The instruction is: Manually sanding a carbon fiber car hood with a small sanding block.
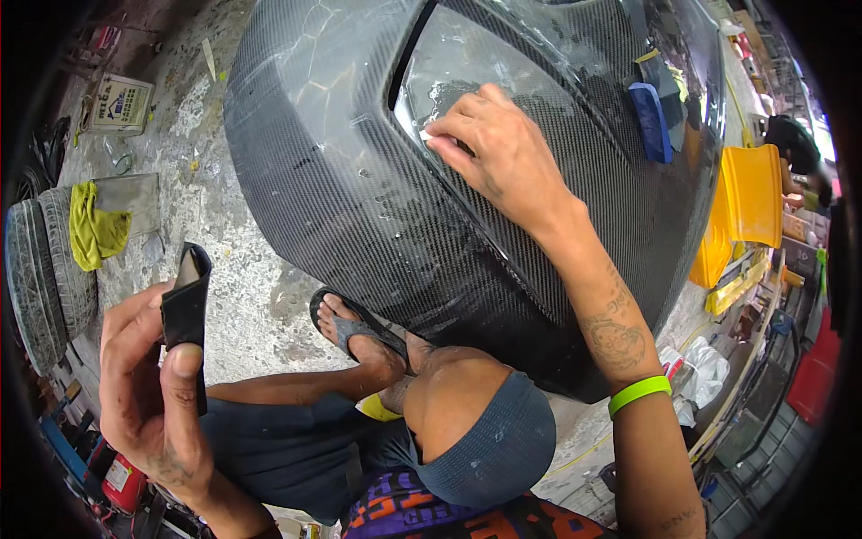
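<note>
In front of me lies a large glossy carbon-fibre car hood (310, 211) with a long raised vent edge. My right hand (507, 153) is over the hood beside the dark vent slot. Its thumb and fingers pinch a small white piece (426, 136) against the vent edge; most of that piece is hidden, so I cannot make out its kind. Wet-looking patches show on the surface just beyond the fingers. At lower left, away from the hood, my left hand (148, 395) grips a bent black sheet (186, 305) that looks like sandpaper, with a greyish-brown inner side.
A blue block (651, 123) and dark sheets rest on the hood's right side. Tyres (42, 278) with a yellow-green cloth (95, 229) stand at left, near a square tin (118, 105). Yellow plastic panels (752, 196) and a clear bag (706, 370) lie at right. My sandalled foot is near the hood's edge.
</note>
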The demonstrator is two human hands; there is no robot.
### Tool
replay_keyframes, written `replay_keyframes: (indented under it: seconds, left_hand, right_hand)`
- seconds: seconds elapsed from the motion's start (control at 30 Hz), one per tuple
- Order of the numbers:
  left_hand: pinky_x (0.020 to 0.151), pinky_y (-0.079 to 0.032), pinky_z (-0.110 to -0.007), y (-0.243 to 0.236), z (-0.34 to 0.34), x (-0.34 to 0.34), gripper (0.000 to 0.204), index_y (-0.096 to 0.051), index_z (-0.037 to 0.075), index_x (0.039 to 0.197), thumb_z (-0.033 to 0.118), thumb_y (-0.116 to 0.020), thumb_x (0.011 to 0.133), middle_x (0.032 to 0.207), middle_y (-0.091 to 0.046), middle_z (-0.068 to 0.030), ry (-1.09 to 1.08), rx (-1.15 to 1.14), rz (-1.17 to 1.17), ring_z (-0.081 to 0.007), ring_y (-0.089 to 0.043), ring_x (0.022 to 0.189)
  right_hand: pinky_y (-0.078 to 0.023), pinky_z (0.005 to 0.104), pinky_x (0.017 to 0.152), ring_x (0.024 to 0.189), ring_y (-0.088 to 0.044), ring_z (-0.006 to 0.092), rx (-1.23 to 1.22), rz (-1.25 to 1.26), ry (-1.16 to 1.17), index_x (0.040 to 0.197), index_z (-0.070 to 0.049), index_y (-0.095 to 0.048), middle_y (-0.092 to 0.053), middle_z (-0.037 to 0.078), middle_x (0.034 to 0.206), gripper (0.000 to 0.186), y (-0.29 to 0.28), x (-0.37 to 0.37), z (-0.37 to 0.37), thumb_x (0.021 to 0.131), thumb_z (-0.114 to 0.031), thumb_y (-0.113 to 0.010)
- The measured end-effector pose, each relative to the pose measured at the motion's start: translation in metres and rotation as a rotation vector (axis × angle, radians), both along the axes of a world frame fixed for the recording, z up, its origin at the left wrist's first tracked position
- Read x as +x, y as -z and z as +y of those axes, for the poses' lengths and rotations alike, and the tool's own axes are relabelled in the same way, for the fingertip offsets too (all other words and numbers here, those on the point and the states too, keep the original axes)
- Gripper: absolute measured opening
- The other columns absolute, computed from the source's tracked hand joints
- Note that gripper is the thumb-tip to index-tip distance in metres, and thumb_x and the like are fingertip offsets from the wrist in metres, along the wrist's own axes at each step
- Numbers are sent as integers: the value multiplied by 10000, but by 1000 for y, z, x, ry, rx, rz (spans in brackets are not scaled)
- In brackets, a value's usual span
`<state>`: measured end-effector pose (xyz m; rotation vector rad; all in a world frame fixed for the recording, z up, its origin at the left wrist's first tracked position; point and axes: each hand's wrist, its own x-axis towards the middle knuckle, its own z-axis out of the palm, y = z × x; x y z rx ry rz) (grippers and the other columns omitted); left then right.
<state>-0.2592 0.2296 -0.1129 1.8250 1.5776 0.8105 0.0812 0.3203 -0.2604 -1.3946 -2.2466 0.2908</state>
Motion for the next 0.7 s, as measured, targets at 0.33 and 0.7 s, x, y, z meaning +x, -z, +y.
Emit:
replay_keyframes:
  seconds: [0.33, 0.7]
  left_hand:
    - [1066, -465, -343, 4, 6, -11, 276, -641, -80, 1274, 39, -641, 1025, 1278, -642, -161, 17, 4, -48, -219, -621, 1185]
    - [935, -502, -298, 57, 3, -114, 327, -635, -57, 1314, 157, -641, 1067, 1142, -672, -86, -140, -9, 175, -165, -614, 1027]
  right_hand:
    - [-529, 383, 896, 999, -622, 281, -243, 14, 178, 1142, -65, -741, -667, 83, 1050, 308, -49, 66, -72, 836, -53, -768]
    - [-561, 392, 877, 963, -698, 268, 287, 91, 960, 1144, -60, -743, -718, 148, 1067, 263, -16, 371, -193, 937, -221, -759]
